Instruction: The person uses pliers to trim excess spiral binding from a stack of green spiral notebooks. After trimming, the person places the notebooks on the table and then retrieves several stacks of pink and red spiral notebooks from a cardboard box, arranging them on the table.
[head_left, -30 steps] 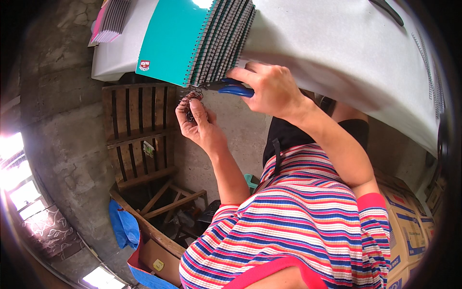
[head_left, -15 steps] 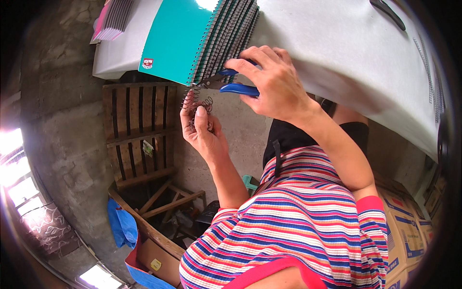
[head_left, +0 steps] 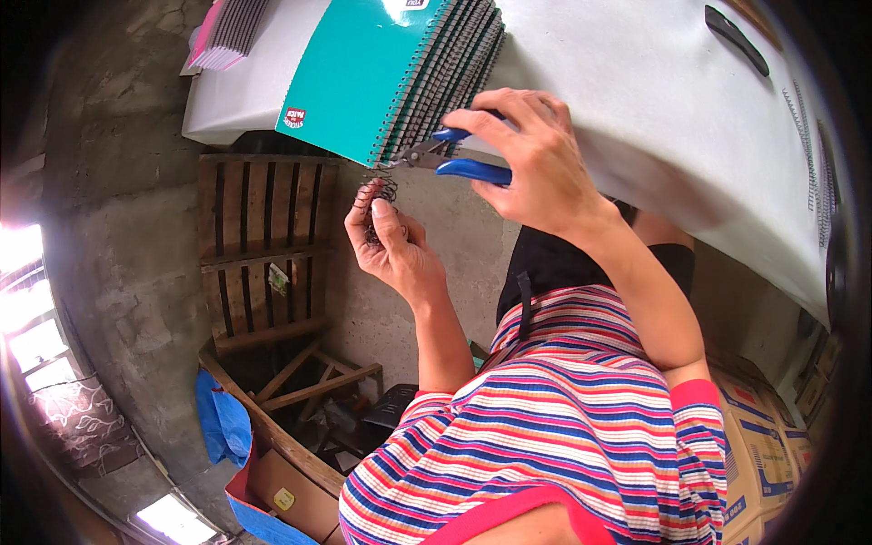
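Observation:
My right hand point(head_left: 536, 163) grips blue-handled pliers point(head_left: 450, 156), their metal tip at the spiral edge of a stack of notebooks point(head_left: 436, 68) with a teal cover point(head_left: 359, 77) on top. The stack lies at the edge of a white table point(head_left: 654, 100). My left hand point(head_left: 392, 245) is just below the table edge, fingers closed on a short piece of dark wire spiral point(head_left: 374, 195) that pokes up above the thumb. The two hands are a few centimetres apart.
A second pile of pink-edged notebooks point(head_left: 227, 32) sits at the table's far corner. Loose wire spirals point(head_left: 808, 145) and a black tool point(head_left: 736, 36) lie on the table's right part. Below stand a wooden pallet point(head_left: 263, 245), cardboard boxes point(head_left: 763, 445) and scrap wood.
My right hand has shifted slightly along the notebook edge with the pliers. My left hand has lowered a little with the wire piece, away from the spiral binding.

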The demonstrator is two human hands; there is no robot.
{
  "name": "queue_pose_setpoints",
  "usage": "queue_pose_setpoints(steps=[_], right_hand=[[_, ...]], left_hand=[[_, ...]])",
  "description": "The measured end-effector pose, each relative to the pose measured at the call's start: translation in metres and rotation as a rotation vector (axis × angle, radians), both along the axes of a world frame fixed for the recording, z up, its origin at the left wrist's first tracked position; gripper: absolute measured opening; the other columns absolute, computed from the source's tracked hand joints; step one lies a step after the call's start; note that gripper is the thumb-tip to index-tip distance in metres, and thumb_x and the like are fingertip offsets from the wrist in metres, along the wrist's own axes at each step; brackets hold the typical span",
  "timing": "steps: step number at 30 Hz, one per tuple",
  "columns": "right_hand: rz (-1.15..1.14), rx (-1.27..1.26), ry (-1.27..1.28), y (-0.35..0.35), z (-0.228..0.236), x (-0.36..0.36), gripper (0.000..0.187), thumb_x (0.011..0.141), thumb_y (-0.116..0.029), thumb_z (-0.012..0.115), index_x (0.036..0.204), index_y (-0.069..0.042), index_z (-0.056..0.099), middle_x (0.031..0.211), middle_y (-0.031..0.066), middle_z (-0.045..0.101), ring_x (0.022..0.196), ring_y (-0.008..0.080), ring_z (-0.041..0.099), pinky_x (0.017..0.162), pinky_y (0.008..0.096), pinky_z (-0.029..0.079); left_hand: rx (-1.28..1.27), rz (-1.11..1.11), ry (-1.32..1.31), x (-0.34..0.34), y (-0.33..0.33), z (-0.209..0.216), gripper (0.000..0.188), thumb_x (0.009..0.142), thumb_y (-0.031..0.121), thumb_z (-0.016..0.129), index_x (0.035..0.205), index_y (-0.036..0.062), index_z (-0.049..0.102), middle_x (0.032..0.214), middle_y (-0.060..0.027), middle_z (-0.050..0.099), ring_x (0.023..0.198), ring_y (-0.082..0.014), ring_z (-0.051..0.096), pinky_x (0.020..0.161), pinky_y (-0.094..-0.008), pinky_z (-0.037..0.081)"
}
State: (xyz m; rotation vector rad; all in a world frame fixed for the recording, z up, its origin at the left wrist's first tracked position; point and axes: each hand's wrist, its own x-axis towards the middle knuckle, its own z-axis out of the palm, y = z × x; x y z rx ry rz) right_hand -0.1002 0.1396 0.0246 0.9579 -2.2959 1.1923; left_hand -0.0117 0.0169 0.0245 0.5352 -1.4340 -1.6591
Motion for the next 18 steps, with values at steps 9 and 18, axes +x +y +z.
queue_pose_setpoints(steps=[9, 18], right_hand=[[0.020, 0.024, 0.024, -0.006, 0.009, 0.004, 0.049, 0.063, -0.019, 0.076, 0.109, -0.017, 0.061, 0.105, 0.0032, 0.056, 0.102, 0.0199, 0.053, 0.094, 0.0394, 0.030], [0.027, 0.039, 0.059, -0.004, 0.013, 0.007, 0.045, 0.065, -0.020, 0.075, 0.108, -0.017, 0.062, 0.102, 0.0029, 0.056, 0.096, 0.0196, 0.054, 0.089, 0.0373, 0.033]], left_hand=[[-0.397, 0.078, -0.102, 0.004, -0.006, -0.001, 0.030, 0.086, 0.007, 0.056, 0.116, 0.0045, 0.053, 0.090, -0.0040, 0.057, 0.053, 0.0013, 0.037, 0.040, -0.0139, 0.025], [-0.226, 0.010, -0.083, 0.006, -0.003, 0.004, 0.031, 0.086, 0.004, 0.055, 0.117, 0.0025, 0.052, 0.087, -0.0023, 0.056, 0.053, 0.0006, 0.037, 0.042, -0.0141, 0.027]])
